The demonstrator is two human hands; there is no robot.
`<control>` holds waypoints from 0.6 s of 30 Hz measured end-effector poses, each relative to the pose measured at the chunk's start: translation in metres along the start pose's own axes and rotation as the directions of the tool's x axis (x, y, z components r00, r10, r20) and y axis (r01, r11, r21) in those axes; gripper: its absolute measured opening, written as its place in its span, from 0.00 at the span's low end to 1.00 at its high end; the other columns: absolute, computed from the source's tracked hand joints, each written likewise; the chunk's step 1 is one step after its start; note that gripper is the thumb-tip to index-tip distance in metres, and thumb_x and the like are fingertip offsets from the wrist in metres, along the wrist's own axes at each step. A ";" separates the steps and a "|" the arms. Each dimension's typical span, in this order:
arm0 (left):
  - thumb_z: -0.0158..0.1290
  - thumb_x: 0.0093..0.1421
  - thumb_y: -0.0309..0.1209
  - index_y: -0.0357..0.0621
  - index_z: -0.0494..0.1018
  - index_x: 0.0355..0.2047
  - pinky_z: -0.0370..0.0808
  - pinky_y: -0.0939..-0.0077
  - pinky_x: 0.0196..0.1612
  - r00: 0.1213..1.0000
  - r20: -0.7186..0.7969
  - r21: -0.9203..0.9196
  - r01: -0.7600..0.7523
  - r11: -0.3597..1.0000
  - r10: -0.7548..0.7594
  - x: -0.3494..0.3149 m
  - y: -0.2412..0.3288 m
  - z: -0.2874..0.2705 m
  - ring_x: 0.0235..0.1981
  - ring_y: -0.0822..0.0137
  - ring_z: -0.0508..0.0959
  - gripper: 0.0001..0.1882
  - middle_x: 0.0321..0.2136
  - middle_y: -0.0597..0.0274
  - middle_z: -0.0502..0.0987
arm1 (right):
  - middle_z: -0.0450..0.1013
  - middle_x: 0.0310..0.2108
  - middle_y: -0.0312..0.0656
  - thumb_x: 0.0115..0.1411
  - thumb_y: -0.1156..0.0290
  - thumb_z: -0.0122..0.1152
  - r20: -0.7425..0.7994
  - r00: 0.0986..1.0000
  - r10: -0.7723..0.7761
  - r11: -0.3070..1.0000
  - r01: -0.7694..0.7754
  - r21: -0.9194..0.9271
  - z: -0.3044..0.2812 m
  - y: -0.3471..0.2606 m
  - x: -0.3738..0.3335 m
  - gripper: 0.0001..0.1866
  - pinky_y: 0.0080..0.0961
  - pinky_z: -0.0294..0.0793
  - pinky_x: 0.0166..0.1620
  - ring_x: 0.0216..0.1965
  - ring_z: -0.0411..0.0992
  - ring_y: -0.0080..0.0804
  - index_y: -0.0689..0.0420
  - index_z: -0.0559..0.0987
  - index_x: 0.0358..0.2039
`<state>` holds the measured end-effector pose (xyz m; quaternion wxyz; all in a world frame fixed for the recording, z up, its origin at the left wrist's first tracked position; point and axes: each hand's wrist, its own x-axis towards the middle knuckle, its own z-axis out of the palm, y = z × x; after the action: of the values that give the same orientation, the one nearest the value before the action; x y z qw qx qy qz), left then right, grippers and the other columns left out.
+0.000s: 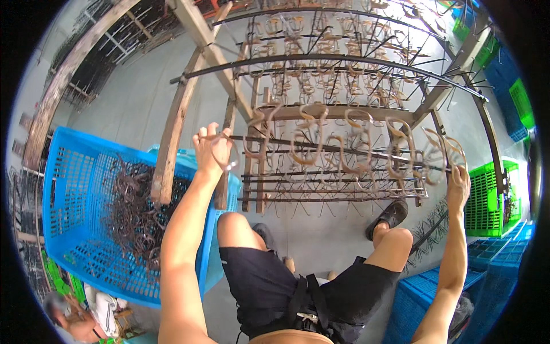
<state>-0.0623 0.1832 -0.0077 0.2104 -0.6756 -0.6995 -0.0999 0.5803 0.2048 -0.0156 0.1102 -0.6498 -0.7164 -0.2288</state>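
A dark rod (281, 141) stretches between my two hands in front of the wooden rack. Several curved, tan, hook-like pieces (395, 155) hang along it, smeared by motion. My left hand (212, 151) is at the rod's left end, fingers curled around it, with a translucent curved piece beside the palm. At the other end, my right hand (459, 183) grips the rod, close to a pair of looped tan pieces (452, 148). The fingers' exact hold on that side is partly hidden.
The wooden rack (177, 123) bears rows of dark bars (326, 58) with similar pieces and thin prongs. A blue crate (86, 258) of dark curved pieces stands left. Green (481, 209) and blue crates (418, 304) stand right. Another person (80, 318) sits at lower left.
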 end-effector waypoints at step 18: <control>0.54 0.55 0.35 0.40 0.66 0.50 0.63 0.56 0.44 0.967 -0.253 0.166 0.003 0.986 0.040 -0.001 0.020 0.011 0.38 0.52 0.70 0.23 0.37 0.52 0.71 | 0.68 0.33 0.39 0.49 0.71 0.56 -0.158 0.984 0.086 0.958 -0.038 0.283 0.106 -0.015 0.110 0.05 0.32 0.67 0.44 0.40 0.67 0.38 0.54 0.75 0.28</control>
<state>-0.0439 0.1879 -0.0207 0.3551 -0.6439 -0.6659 -0.1258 0.5663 0.3513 -0.0606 0.2683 -0.6284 -0.7086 -0.1761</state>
